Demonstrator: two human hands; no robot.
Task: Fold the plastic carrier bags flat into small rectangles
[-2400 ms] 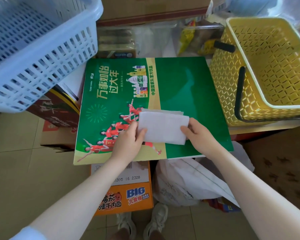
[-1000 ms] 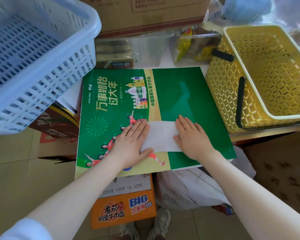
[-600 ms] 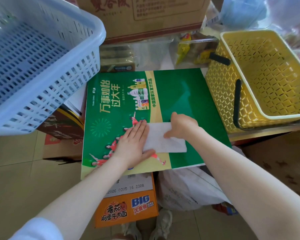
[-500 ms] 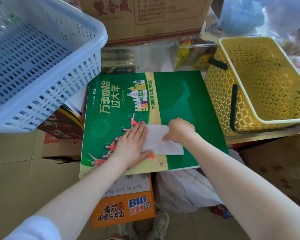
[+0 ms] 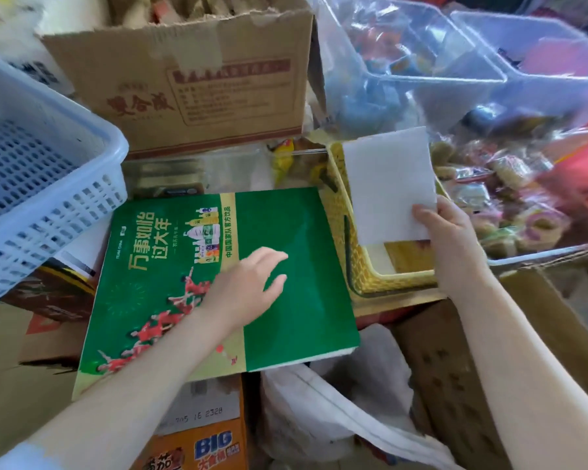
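Your right hand (image 5: 450, 245) pinches the folded bag (image 5: 389, 186) by its lower right corner, thumb on the front, and holds it up in the air over the yellow basket (image 5: 360, 266). The bag is a flat white rectangle, upright and tilted a little; it touches nothing but your hand. Your left hand (image 5: 248, 290) hovers over the green board (image 5: 296, 266), fingers loose and slightly curled, holding nothing; you cannot tell whether it touches the board. The board lies flat on stacked boxes, its printed side up, just beside the basket. A blue basket (image 5: 48, 184) sits at the far left, overlapping the board's left corner. A brown carton (image 5: 197, 86) stands behind the board. Clear tubs (image 5: 482, 72) of wrapped goods fill the upper right. Below the board's near edge lies a crumpled white bag (image 5: 323, 412), next to an orange box (image 5: 201, 449)
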